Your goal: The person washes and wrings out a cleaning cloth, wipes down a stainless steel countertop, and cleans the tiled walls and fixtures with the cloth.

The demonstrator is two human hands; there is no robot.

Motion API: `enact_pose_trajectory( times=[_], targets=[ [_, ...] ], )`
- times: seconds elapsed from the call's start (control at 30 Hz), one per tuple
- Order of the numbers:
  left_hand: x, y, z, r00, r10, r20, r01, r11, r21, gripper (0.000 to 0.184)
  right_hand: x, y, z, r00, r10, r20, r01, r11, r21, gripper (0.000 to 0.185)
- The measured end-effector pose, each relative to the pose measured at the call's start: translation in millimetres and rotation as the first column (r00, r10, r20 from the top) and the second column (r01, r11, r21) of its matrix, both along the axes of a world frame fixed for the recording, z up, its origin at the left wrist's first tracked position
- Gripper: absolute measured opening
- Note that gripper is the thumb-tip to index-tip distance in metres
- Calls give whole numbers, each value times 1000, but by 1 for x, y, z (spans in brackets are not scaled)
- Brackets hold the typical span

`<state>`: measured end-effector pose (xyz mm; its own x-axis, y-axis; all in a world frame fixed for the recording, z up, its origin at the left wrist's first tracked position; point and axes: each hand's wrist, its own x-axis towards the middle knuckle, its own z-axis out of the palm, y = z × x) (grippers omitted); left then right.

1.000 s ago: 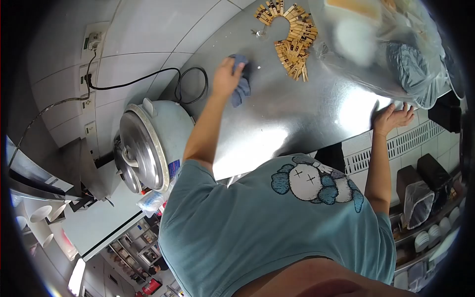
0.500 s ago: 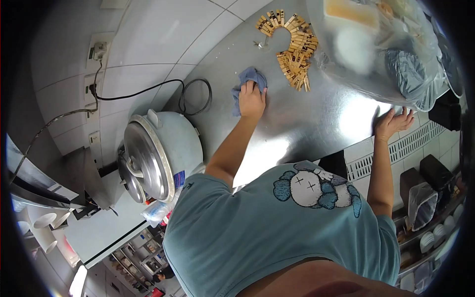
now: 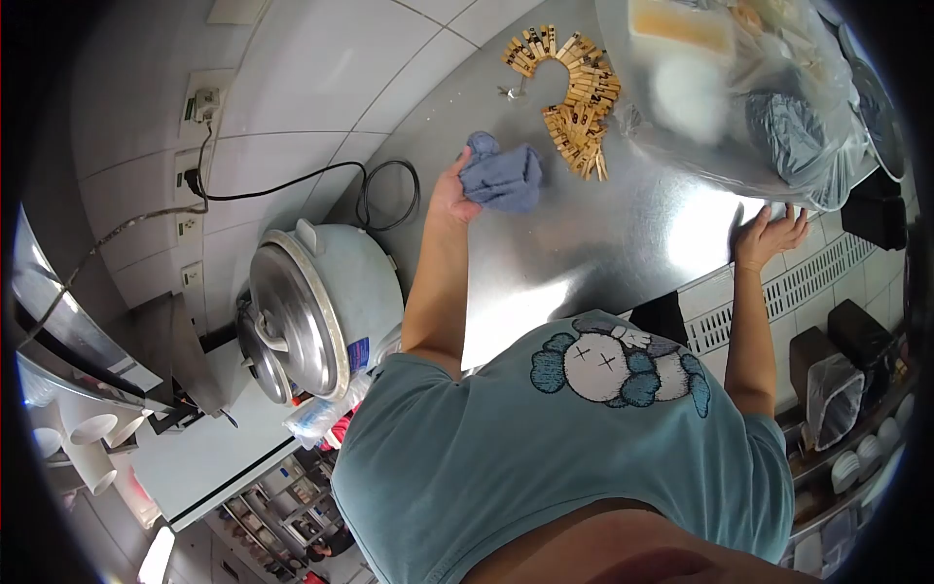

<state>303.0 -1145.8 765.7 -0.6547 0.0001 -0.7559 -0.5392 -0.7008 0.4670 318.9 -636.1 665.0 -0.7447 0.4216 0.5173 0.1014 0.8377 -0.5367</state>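
My left hand (image 3: 452, 195) is closed on the edge of a blue-grey cloth (image 3: 504, 178), which lies bunched to the right of its fingers over the metal table (image 3: 574, 234). Part of the palm shows, and the thumb is against the cloth's lower side. At the table's near right edge rests my right hand (image 3: 772, 237), fingers spread and holding nothing, just below a large clear plastic bag (image 3: 720, 107). Beyond the cloth, numbered wooden clothespins (image 3: 587, 92) form a curved row. A small clear object (image 3: 513, 93) lies by their left end.
A large lidded cooker (image 3: 326, 302) stands left of my left arm. Its side has a black cable (image 3: 292, 182) looping on the table toward wall outlets (image 3: 190, 185). Dark bins (image 3: 827, 375) and stacked bowls are at the lower right. A person is partly visible far off at the lower left.
My left hand has moved left from on top of the cloth and turned, now gripping its left side. The cloth has shifted right and is more folded. My right hand stays at the table edge.
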Motion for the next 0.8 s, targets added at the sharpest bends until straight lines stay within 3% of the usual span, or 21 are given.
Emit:
enact_pose_trajectory(
  times=[0.07, 0.17, 0.23, 0.27, 0.3, 0.33, 0.37, 0.43, 0.47, 0.53, 0.6, 0.67, 0.7, 0.77, 0.8],
  targets=[
    [-9, -1, 18, 999, 38, -37, -37, 999, 22, 43, 1, 1, 1, 1000, 0, -5, -1, 1000, -3, 64],
    [-38, 0, 64, 974, 20, -224, -10, 999, 46, 41, 0, 1, 8, 1000, 18, -5, -18, 1000, 10, 62],
    [-70, 5, 102, 884, 206, -419, -293, 944, -155, 37, -1, 3, 6, 1000, 21, -3, -21, 1000, 18, 60],
    [-90, 12, 121, 816, 167, -554, -421, 828, -371, 35, 0, 4, 4, 1000, 15, 0, -15, 1000, 12, 60],
    [-107, 17, 135, 741, 96, -664, -556, 642, -528, 33, 1, 4, 6, 1000, 17, 11, -17, 1000, 10, 60],
    [-126, 11, 138, 708, -206, -675, -649, 188, -737, 32, 1, 4, 7, 1000, 8, 7, -8, 1000, 8, 60],
    [-150, 3, 138, 715, -464, -523, -685, -314, -657, 31, 1, 4, 8, 1000, 11, 8, -11, 1000, -10, 61],
    [-202, -19, 121, 787, -572, -231, -616, -741, -266, 28, 3, 6, 5, 1000, 17, 15, -16, 999, -30, 61],
    [-220, -12, 122, 835, -549, -43, -542, -805, -243, 19, 3, 7, 3, 1000, 12, 14, -11, 999, -39, 62],
    [-256, -4, 103, 876, -456, 156, -433, -886, -164, 16, 1, 8, -3, 1000, 5, 10, -5, 1000, -28, 63],
    [-288, 19, 92, 824, -443, 353, -368, -892, -262, 14, 1, 14, -10, 1000, 15, -4, -15, 1000, -8, 67],
    [-312, 27, 60, 646, -584, 492, -534, -806, -256, 10, 4, 12, -15, 1000, 10, 17, -10, 1000, -9, 69],
    [-313, 15, 38, 638, -581, 505, -529, -808, -261, 10, 4, 11, -14, 1000, 27, 2, -27, 999, -26, 73],
    [-306, -35, -40, 463, -653, 599, -559, -740, -374, 17, -2, 14, -11, 999, 39, -15, -40, 998, -42, 77],
    [-294, -110, -90, 315, -720, 618, -638, -643, -423, 23, -1, 12, -9, 999, 31, -22, -32, 998, -57, 80]
  ],
)
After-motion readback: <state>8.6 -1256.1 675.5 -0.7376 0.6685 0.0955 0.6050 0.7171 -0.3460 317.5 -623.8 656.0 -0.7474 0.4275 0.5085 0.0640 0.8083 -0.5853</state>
